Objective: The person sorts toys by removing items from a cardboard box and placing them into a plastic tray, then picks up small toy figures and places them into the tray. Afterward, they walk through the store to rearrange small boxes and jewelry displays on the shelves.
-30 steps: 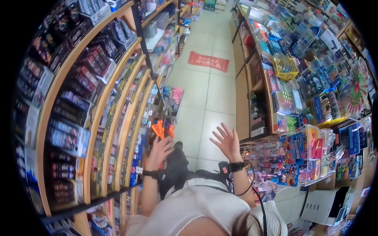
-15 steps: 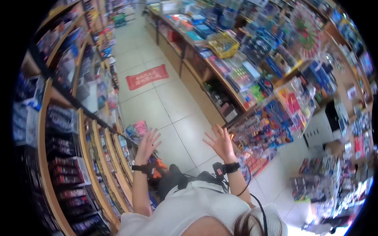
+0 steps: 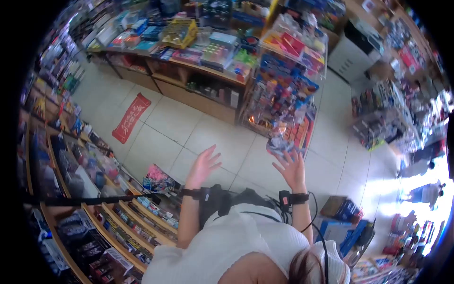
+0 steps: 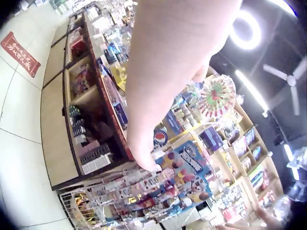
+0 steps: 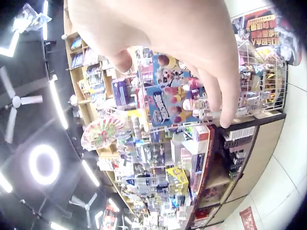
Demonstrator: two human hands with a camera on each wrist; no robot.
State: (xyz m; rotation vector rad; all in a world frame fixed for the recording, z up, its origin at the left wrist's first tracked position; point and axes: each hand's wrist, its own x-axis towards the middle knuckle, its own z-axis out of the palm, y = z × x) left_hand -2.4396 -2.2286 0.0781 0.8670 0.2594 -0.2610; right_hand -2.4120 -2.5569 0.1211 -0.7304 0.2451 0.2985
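Both hands are raised in front of the body over the tiled floor (image 3: 213, 137), apart from each other and holding nothing. In the head view the left hand (image 3: 203, 166) has its fingers spread and points up and to the right. The right hand (image 3: 292, 171) is spread too, palm showing, with its fingertips overlapping the lower edge of a rack of hanging packets (image 3: 279, 104) in the picture. A black strap with a small device sits on each wrist. Each wrist view shows its hand large and close, with shelves of goods behind.
Wooden shelves of boxed goods (image 3: 127, 227) stand at the left. A long counter (image 3: 189, 102) with a yellow tray (image 3: 178, 33) runs across the back. A red floor mat (image 3: 131, 118) lies before it. Cartons (image 3: 340, 209) are at the right, and a white cabinet (image 3: 352, 54) is farther back.
The head view has turned to the right, so the counter now runs across it and the mat lies farther left. Both hands remain raised and spread, with nothing in them.
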